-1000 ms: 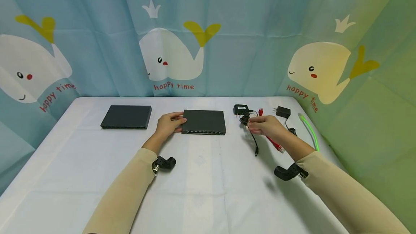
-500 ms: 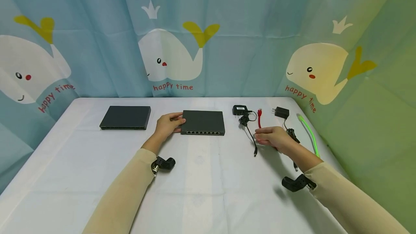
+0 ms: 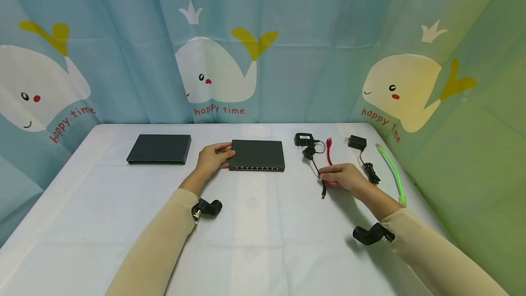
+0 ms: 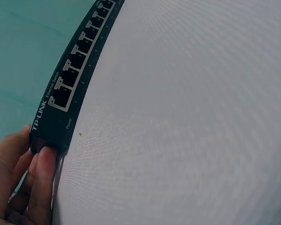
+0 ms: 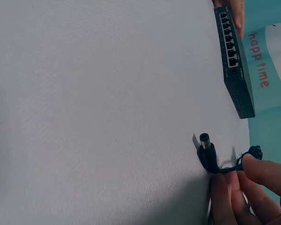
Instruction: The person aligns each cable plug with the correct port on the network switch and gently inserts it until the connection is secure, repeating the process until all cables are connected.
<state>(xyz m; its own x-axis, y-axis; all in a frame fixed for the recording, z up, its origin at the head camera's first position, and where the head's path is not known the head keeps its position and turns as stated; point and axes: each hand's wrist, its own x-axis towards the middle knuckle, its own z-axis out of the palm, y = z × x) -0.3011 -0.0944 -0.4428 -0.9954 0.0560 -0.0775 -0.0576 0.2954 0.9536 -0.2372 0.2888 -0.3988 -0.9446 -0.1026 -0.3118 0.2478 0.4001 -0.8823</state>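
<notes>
In the middle of the head view, the left hand (image 3: 210, 159) grips the left edge of a black Ethernet switch (image 3: 256, 154) lying on the white surface (image 3: 250, 236), ports facing the bottom of the frame. Right of centre, the right hand (image 3: 345, 178) is at a black cable (image 3: 315, 166) just above its barrel plug (image 5: 207, 153); whether its grip is closed cannot be told. A black adapter (image 3: 304, 139) and red cable (image 3: 329, 150) lie above that hand, a green cable (image 3: 392, 168) farther right, a second black box (image 3: 159, 149) left of centre.
</notes>
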